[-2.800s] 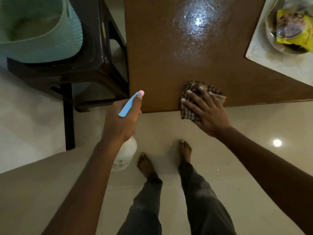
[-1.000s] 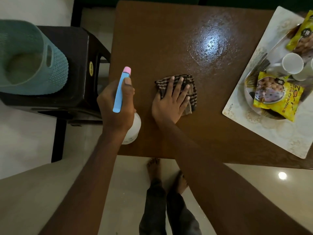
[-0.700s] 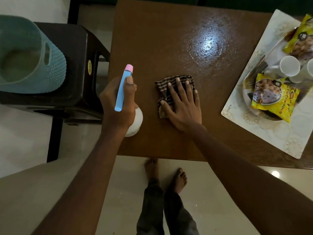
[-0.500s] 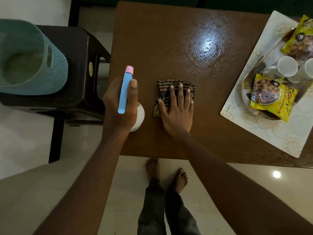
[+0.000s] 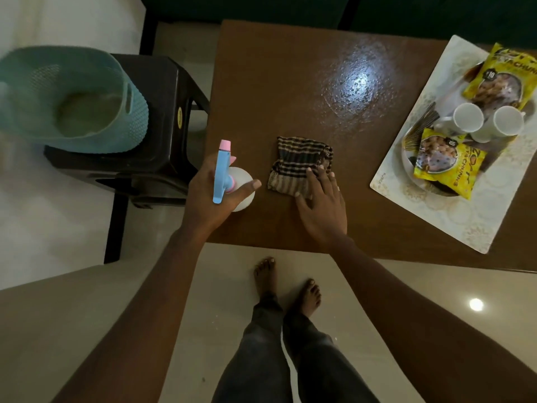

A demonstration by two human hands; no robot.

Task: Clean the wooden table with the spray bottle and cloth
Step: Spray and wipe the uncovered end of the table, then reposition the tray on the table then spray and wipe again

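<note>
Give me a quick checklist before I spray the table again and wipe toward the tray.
1. Spray bottle gripped in the left hand: ok.
2. Nozzle aimed at the wooden table: cannot tell; its pink tip points toward the far side.
3. Right hand on the cloth: ok, fingertips on its near edge only.
4. Cloth spread flat: not ok, it is bunched.
5. Wet patch beyond the cloth wiped: not ok, it glistens.
6. Tray clear of the wiping path: cannot tell.
</note>
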